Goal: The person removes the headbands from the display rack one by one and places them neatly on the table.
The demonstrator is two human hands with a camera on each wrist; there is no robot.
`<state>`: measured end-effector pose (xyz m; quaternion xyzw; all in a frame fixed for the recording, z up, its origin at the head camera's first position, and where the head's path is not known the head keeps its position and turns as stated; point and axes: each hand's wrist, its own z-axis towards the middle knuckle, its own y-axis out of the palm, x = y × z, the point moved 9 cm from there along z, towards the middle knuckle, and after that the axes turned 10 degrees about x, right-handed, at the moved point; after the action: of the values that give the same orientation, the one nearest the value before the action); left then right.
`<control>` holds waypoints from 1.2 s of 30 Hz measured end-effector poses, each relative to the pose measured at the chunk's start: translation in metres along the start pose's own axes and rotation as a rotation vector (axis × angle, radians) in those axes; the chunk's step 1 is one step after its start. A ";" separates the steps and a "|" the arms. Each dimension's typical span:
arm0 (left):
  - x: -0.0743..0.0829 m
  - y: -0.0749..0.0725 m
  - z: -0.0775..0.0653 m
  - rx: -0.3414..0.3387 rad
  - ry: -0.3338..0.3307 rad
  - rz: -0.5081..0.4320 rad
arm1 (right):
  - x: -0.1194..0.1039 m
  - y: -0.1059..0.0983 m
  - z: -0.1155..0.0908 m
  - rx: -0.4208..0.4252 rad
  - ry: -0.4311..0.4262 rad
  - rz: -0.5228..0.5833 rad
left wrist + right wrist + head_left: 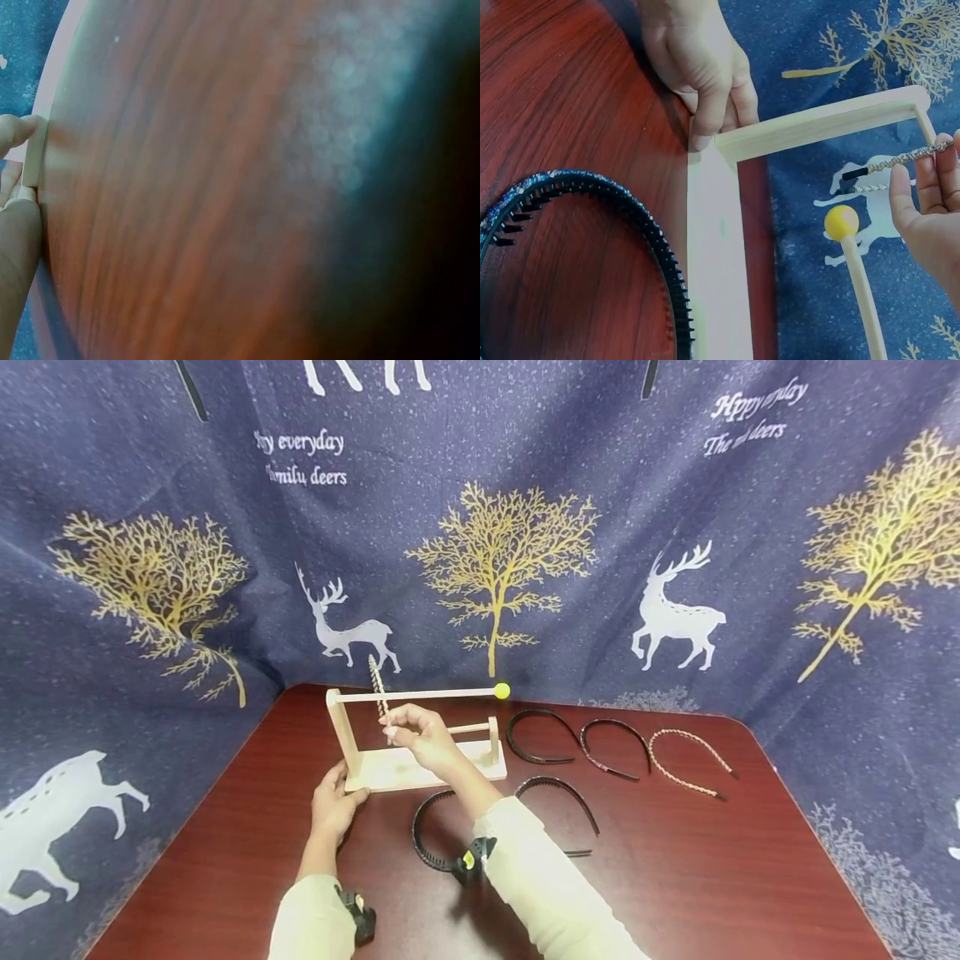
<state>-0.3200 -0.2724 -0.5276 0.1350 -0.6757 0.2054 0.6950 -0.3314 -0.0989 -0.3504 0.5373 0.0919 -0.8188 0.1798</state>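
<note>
A light wooden stand with two level rods stands on the table. My left hand grips the left end of its base, thumb in front, beside the tall upright. My right hand pinches a braided, pale gold headband near the upper rod. The headband stands edge-on across that rod, its arch above and its black tips below. In the right wrist view, a yellow ball on the lower rod's end is close to the tips. The left wrist view shows mostly table.
Right of the stand lie a black headband, a dark patterned headband and a braided headband. Nearer me are two toothed dark headbands, one partly under my right forearm, another beside it. A printed cloth hangs behind the table.
</note>
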 end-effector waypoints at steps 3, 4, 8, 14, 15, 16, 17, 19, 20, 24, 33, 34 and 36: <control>0.000 -0.002 -0.002 0.003 -0.002 0.019 | -0.001 -0.005 -0.005 0.010 -0.006 -0.043; 0.000 -0.003 -0.002 0.006 0.000 0.020 | -0.002 -0.008 -0.007 0.012 -0.011 -0.052; 0.002 -0.005 -0.001 0.009 0.014 0.020 | -0.007 -0.022 -0.012 0.056 -0.032 -0.013; 0.004 -0.005 -0.001 0.006 0.016 0.029 | -0.019 -0.044 -0.017 0.128 -0.080 0.051; 0.004 -0.005 -0.002 0.009 0.012 0.034 | -0.021 -0.047 -0.018 0.136 -0.084 0.044; 0.003 -0.005 -0.002 0.007 0.008 0.037 | -0.023 -0.050 -0.019 0.142 -0.087 0.033; 0.002 -0.005 -0.003 0.004 0.006 0.041 | -0.024 -0.053 -0.020 0.150 -0.088 0.033; 0.002 -0.005 -0.003 0.001 0.001 0.048 | -0.025 -0.060 -0.021 0.163 -0.086 0.052; 0.001 -0.004 -0.004 -0.003 0.000 0.045 | -0.023 -0.064 -0.022 0.171 -0.083 0.071; 0.002 -0.003 -0.003 -0.006 0.013 0.028 | -0.018 -0.080 -0.024 0.198 -0.100 0.093; 0.002 -0.002 -0.001 -0.004 0.000 0.017 | -0.027 -0.109 -0.034 0.257 -0.175 0.058; 0.002 -0.002 -0.001 -0.003 -0.003 0.018 | -0.028 -0.112 -0.036 0.263 -0.180 0.058; 0.002 -0.002 0.000 -0.003 -0.004 0.016 | -0.031 -0.118 -0.039 0.279 -0.183 0.051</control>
<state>-0.3188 -0.2737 -0.5257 0.1288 -0.6784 0.2096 0.6923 -0.3335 0.0294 -0.3432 0.4825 -0.0533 -0.8643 0.1316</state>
